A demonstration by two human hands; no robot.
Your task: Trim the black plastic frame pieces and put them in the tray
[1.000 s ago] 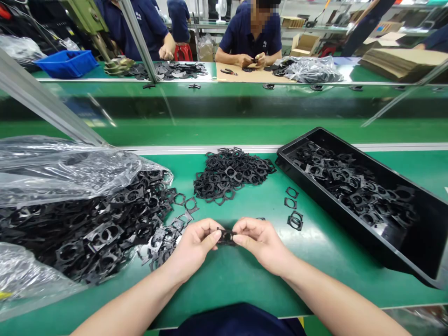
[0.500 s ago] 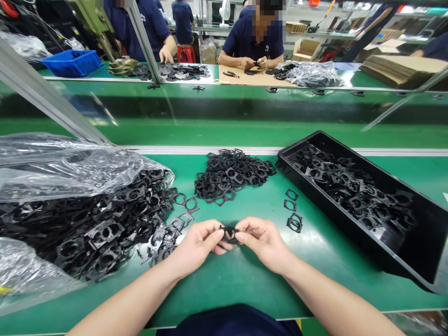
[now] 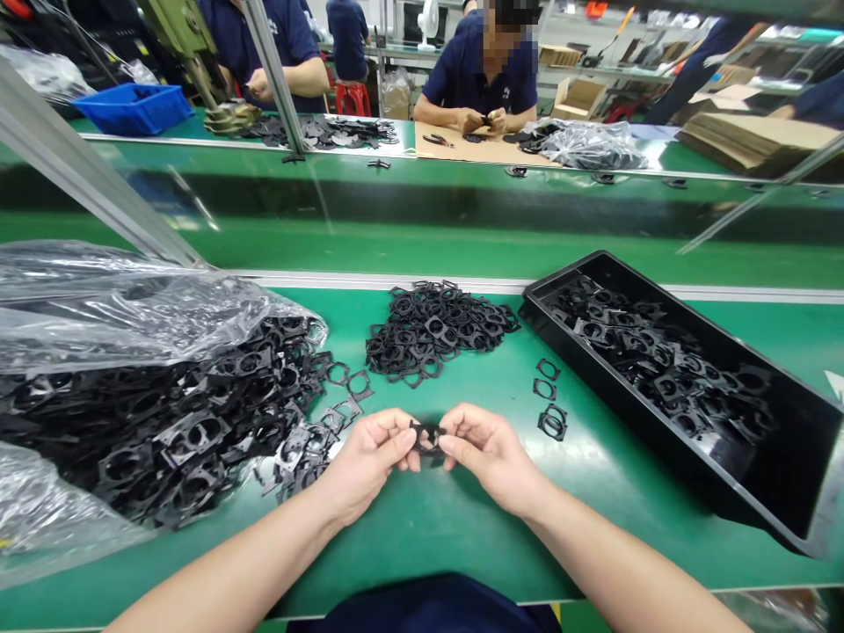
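Observation:
Between my fingertips, just above the green bench [image 3: 435,536], is a small black plastic part [image 3: 428,432] with an opening in its middle. My left hand [image 3: 379,448] pinches its left end, thumb on the near side. The right end is pinched by my right hand [image 3: 484,448] in the same way. Fingers cover much of the part, so its full outline is hidden. Beyond my hands lies a heap of black ring-shaped frames [image 3: 439,330]. Several loose frames [image 3: 552,422] lie to the right of my right hand.
At left, a clear plastic bag [image 3: 132,308] spills many black square frames [image 3: 198,435] towards my left forearm. A long black tray [image 3: 626,422] with similar parts stands at right. A metal rail [image 3: 369,283] edges the bench; co-workers [image 3: 484,83] sit across the green line.
Both hands keep hold of the black part, which has tilted so its opening shows more. My fingers have shifted slightly on it. Across the line, a co-worker's hand has lifted from the pile.

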